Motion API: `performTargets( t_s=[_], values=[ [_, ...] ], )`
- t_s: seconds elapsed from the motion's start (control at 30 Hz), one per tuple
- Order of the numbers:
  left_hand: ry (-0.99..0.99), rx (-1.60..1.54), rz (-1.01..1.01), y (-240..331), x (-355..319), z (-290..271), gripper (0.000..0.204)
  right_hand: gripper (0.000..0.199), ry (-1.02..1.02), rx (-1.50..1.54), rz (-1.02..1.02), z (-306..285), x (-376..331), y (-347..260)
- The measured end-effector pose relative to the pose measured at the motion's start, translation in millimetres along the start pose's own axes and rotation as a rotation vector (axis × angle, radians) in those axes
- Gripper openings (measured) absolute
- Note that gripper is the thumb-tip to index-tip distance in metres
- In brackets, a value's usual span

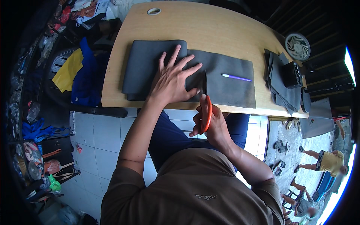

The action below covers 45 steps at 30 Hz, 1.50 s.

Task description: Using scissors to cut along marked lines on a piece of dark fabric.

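A dark grey sheet of material point(234, 92) lies on the table, its left part folded over into a thicker layer point(141, 65). My left hand point(171, 80) is spread on it with the fingers apart, pressing across the folded edge. At the table's near edge my right hand point(217, 129) grips orange-handled scissors point(206, 117). The dark blades point away from me and reach over the sheet, just right of my left thumb. Whether the blades are in the material cannot be made out. A purple pen with a white end point(237, 78) rests on the sheet's right part.
The wooden table point(210, 24) carries a tape roll point(154, 11) at the far left. On its right lie stacked dark grey pieces point(275, 80), a black container point(291, 75) and a white fan point(297, 46). Yellow cloth point(69, 71) and blue cloth point(85, 77) hang left. Other people are beyond, lower right.
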State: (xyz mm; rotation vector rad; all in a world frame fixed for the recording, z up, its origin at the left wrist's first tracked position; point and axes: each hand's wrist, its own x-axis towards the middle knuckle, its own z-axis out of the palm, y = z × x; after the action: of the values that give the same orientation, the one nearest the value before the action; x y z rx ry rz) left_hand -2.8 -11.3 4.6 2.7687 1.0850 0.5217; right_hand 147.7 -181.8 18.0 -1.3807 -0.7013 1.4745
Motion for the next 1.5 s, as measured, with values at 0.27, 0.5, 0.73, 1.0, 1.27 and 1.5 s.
performTargets(
  t_s=[0.27,0.5,0.73,1.0,1.27,1.5],
  values=[
    [-0.005,-0.003,-0.002,1.9,-1.1,-2.6,0.084,0.086,0.007,0.087,0.119,-2.8,5.8,-4.3],
    [-0.017,0.021,0.001,2.5,-1.3,-3.5,0.087,0.086,-0.009,0.096,0.094,-0.6,8.8,-7.1],
    [-0.013,0.029,-0.003,0.5,-3.8,-2.2,0.087,0.070,-0.051,0.144,0.152,0.3,6.5,-15.5],
    [-0.017,0.022,0.004,3.1,-0.6,-4.5,0.087,0.110,-0.146,-0.121,0.090,-27.5,23.8,22.6],
    [-0.010,0.017,0.007,3.7,-0.8,-2.8,0.088,0.125,-0.189,-0.289,-0.006,-34.2,24.9,23.7],
    [-0.019,0.021,-0.007,3.3,-1.8,-3.7,0.088,0.131,-0.176,-0.158,0.019,-31.6,25.3,24.5]
  ],
)
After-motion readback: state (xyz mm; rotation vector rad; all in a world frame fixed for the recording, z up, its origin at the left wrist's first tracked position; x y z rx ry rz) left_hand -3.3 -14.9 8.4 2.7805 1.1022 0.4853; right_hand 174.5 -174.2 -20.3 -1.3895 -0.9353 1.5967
